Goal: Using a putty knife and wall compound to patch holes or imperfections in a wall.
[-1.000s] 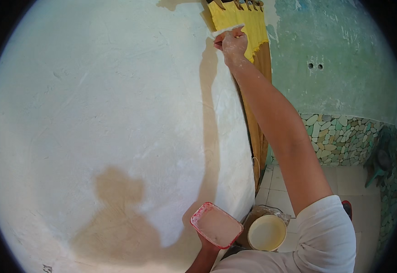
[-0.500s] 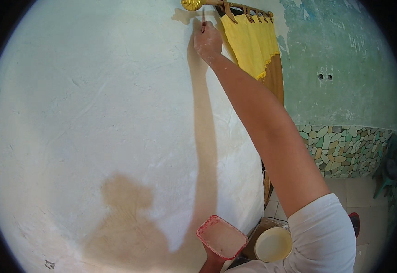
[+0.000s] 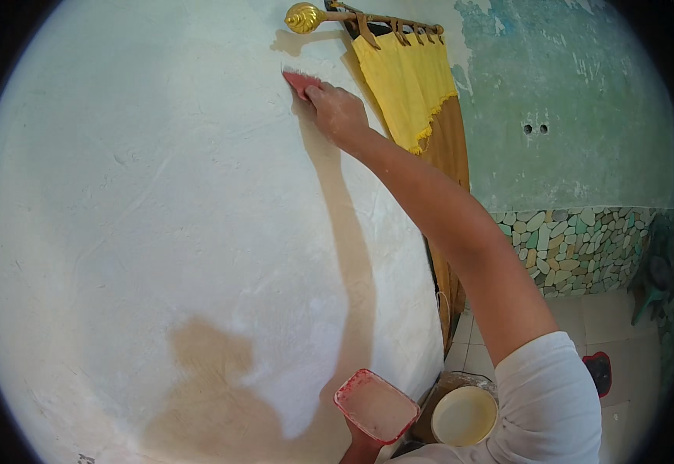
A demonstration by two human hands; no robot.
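Against the white plastered wall (image 3: 159,232), the right hand (image 3: 341,112) gripped a red trowel (image 3: 300,81) pressed high beneath the curtain rod (image 3: 352,15), spreading plaster, while the left hand (image 3: 364,447) clutched a red plaster tray (image 3: 375,406), likely reloading next.

Home under renovation: plastered wall (image 3: 159,232), curtain (image 3: 410,85), pebble tiling (image 3: 576,247)

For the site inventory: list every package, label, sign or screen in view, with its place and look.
None in view: no packaging, label, sign or screen.
Nearest kinds, all unmarked:
red tray, rectangular, pale mix inside, held low by the left hand.
bucket, round, cream inside, on the floor at lower right.
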